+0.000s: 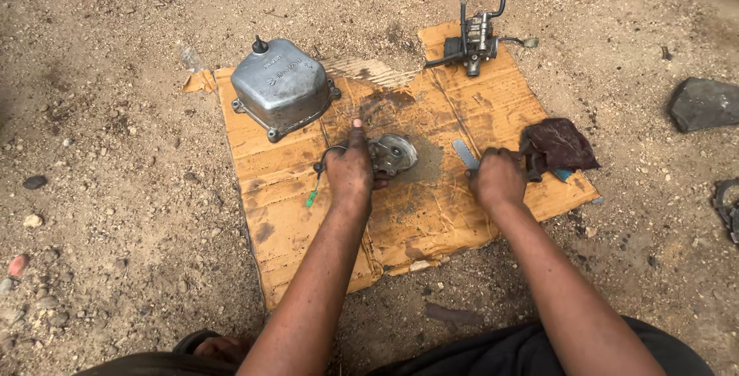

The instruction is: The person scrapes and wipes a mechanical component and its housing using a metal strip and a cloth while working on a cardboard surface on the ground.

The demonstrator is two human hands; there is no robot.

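Note:
My left hand (350, 170) grips a small round grey metal engine part (394, 153) lying in the middle of a stained sheet of cardboard (431, 214); a thin black wire with a green end (313, 193) trails from the part to the left. My right hand (497, 178) is closed around a flat metal tool (464, 153), whose end pokes out toward the part. Just right of that hand lies a dark red rag (562, 145).
A silver metal engine cover (279, 85) rests on the cardboard's far left corner. A black carburettor-like assembly with hoses (476, 37) stands at the far right corner. Sandy, pebbly ground surrounds the sheet, with a dark stone (704, 103) at the right.

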